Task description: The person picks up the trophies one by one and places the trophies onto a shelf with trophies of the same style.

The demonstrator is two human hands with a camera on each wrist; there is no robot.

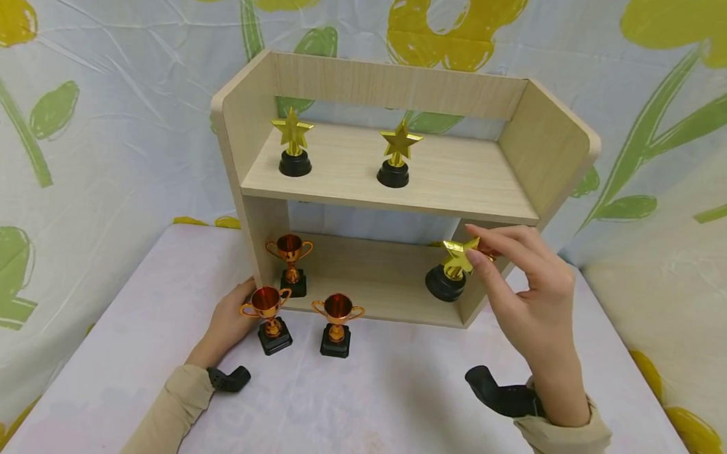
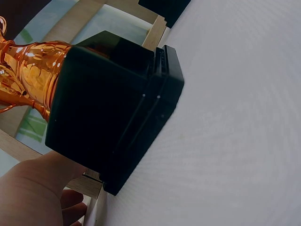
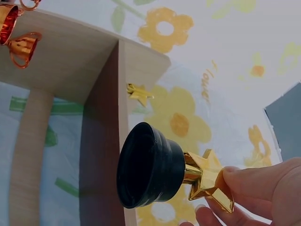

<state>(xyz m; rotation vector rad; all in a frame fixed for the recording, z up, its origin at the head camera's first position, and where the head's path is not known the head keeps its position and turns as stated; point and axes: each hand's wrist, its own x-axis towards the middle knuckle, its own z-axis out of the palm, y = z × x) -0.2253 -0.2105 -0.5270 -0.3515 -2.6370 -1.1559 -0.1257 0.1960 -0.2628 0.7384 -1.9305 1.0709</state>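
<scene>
My right hand (image 1: 533, 291) pinches a gold star trophy (image 1: 457, 259) by its star, holding it tilted in front of the shelf's right side. In the right wrist view the trophy's round black base (image 3: 150, 165) faces left, away from the fingers. My left hand (image 1: 232, 319) rests at the lower left corner of the wooden shelf (image 1: 365, 203), partly hidden behind a bronze cup trophy (image 1: 274, 328). That cup looms large in the left wrist view, its square black base (image 2: 108, 103) in front of the hand. A second cup trophy (image 1: 336, 328) stands on the table to its right.
On the upper board stand two gold star trophies, one at the left (image 1: 294, 144) and another near the middle (image 1: 396, 157). A third cup trophy (image 1: 293, 268) is on the lower level at the left. A flowered cloth (image 1: 98, 103) hangs behind the white table (image 1: 304, 416).
</scene>
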